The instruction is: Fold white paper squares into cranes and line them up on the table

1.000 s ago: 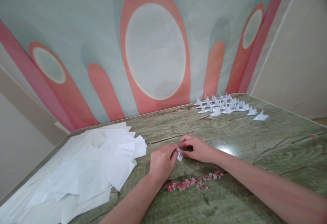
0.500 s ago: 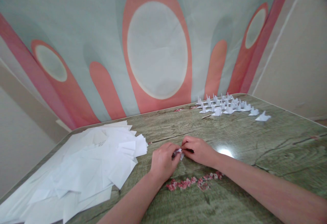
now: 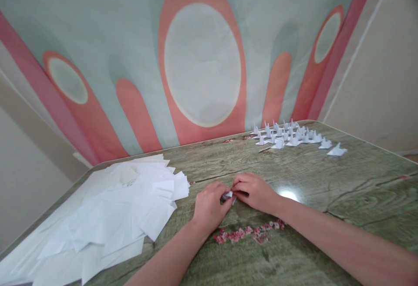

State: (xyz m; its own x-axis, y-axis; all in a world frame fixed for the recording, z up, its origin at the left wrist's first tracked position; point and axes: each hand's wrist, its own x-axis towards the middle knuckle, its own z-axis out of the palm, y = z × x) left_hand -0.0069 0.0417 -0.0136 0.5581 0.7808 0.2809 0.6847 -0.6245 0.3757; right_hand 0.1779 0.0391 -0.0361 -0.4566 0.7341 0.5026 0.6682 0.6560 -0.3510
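Observation:
A small folded piece of white paper (image 3: 228,195) is pinched between my two hands, low over the middle of the table. My left hand (image 3: 211,203) grips its left side with thumb and fingers closed. From the right, my right hand (image 3: 251,192) pinches the paper's other side, fingertips almost touching those of the left. Most of the folded paper is hidden behind the fingers, so its exact shape does not show. Several finished white paper cranes (image 3: 293,139) stand grouped at the table's far right.
A broad heap of loose white paper sheets (image 3: 120,207) covers the table's left side. The wood-patterned table (image 3: 313,251) bears a printed strip of pink blossoms (image 3: 238,233) below my hands. Behind it rises a wall covering with large pink and pale shapes (image 3: 202,64).
Both hands stay at nearly the same place. The fingers have shifted slightly on the folded paper, whose visible part now looks a little different. The view has moved very slightly.

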